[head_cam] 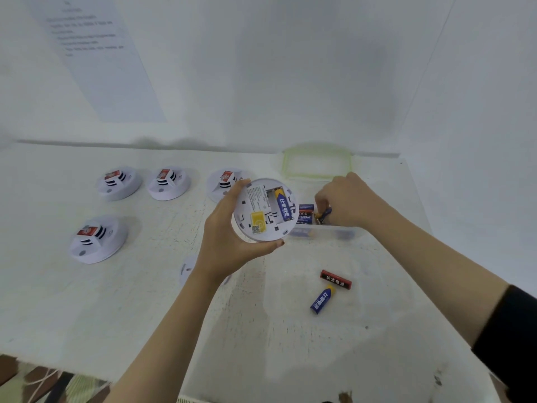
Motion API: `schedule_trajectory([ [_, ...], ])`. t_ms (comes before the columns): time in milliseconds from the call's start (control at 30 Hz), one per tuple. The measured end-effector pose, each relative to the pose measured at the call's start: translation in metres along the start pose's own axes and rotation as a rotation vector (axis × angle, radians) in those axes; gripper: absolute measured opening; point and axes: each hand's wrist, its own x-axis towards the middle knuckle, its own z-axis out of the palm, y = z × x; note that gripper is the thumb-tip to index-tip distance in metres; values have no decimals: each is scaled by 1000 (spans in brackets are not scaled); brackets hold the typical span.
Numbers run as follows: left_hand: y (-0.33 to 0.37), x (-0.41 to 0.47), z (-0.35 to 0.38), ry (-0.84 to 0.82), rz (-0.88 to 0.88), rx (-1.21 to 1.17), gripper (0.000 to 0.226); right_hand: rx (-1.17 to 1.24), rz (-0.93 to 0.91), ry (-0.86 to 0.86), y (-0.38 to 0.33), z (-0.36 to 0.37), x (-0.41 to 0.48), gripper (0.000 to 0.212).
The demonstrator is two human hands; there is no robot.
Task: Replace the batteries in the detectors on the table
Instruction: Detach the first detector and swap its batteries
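Observation:
My left hand [226,239] grips a round white detector [261,212], lifted above the table with its back facing me. Its battery bay is uncovered, and one blue battery [284,205] sits in the right slot. My right hand [345,200] reaches into a clear plastic box [328,232] and pinches a blue battery [324,214] among several others [305,213]. A red-black battery [335,279] and a blue one [322,299] lie loose on the table to the right.
Several detectors stand face up on the white table: [119,183], [168,183], [225,181], [97,239]. A white round cover [186,270] lies under my left wrist. A green-rimmed lid [318,164] leans by the back wall. A printed sheet [96,53] hangs on the wall.

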Motion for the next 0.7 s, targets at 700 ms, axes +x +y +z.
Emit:
schedule_trajectory([
  [700, 8, -13, 5, 12, -70, 1, 102, 626, 75, 128, 8, 6, -12, 14],
])
